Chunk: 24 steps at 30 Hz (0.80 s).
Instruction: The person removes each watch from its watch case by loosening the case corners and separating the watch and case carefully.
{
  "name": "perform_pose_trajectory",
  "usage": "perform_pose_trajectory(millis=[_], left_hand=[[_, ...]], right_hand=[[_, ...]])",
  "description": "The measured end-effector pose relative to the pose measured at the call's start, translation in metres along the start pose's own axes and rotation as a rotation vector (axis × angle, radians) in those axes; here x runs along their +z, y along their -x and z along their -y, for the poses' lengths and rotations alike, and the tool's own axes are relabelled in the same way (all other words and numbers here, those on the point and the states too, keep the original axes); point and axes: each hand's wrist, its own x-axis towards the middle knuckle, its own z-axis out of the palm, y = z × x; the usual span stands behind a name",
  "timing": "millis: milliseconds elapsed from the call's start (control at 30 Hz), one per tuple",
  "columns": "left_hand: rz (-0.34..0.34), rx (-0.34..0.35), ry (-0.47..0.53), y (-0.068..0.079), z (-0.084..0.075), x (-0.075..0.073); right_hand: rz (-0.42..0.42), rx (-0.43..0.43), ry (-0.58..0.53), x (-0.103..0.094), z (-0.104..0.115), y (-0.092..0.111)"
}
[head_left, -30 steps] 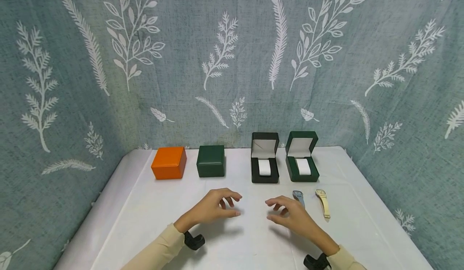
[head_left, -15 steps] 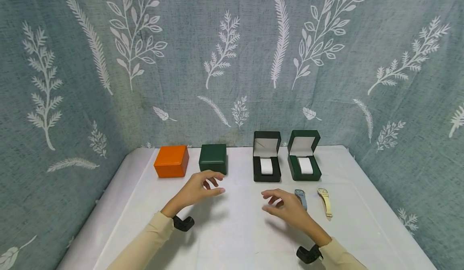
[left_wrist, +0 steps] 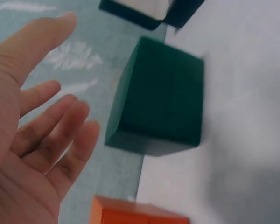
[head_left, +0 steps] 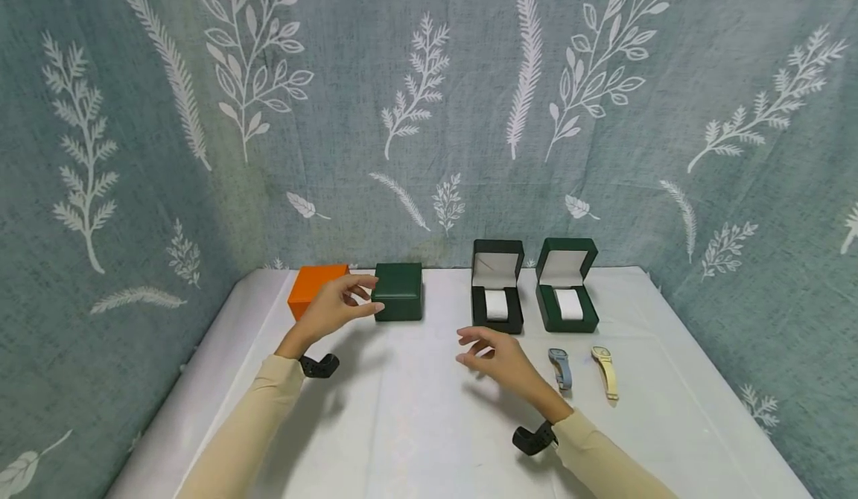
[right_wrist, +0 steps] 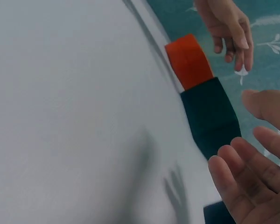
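Note:
My left hand hangs over the table with its fingers loosely bent and nothing in them. In the head view it overlaps the closed orange box, and its fingertips come up to the left side of the closed green box. The left wrist view shows a gap between that hand and the green box. My right hand is above the table's middle, fingers relaxed and holding nothing. To its right lie a blue-grey watch and a yellow watch.
Two boxes with raised lids stand at the back right: a black box and a dark green box, each with a white cushion inside. A patterned curtain hangs behind and around the white table.
My left hand has moved forward and left, from the table's middle up to the closed boxes. My right hand has shifted left and slightly forward, uncovering the blue-grey watch.

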Motion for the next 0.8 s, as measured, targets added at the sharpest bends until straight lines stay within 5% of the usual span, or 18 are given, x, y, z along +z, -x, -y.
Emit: perform_pose_trajectory(millis=[267, 633, 800], left_hand=[[0.017, -0.079, -0.008, -0.017, 0.014, -0.017], [0.141, -0.184, -0.002, -0.038, 0.019, -0.031], [0.199, -0.181, 0.005, -0.046, 0.025, -0.032]], right_hand=[[-0.009, 0.021, 0.021, 0.023, 0.001, -0.027], [-0.061, 0.029, 0.002, 0.045, -0.009, -0.06], [-0.098, 0.03, -0.017, 0.053, -0.014, -0.073]])
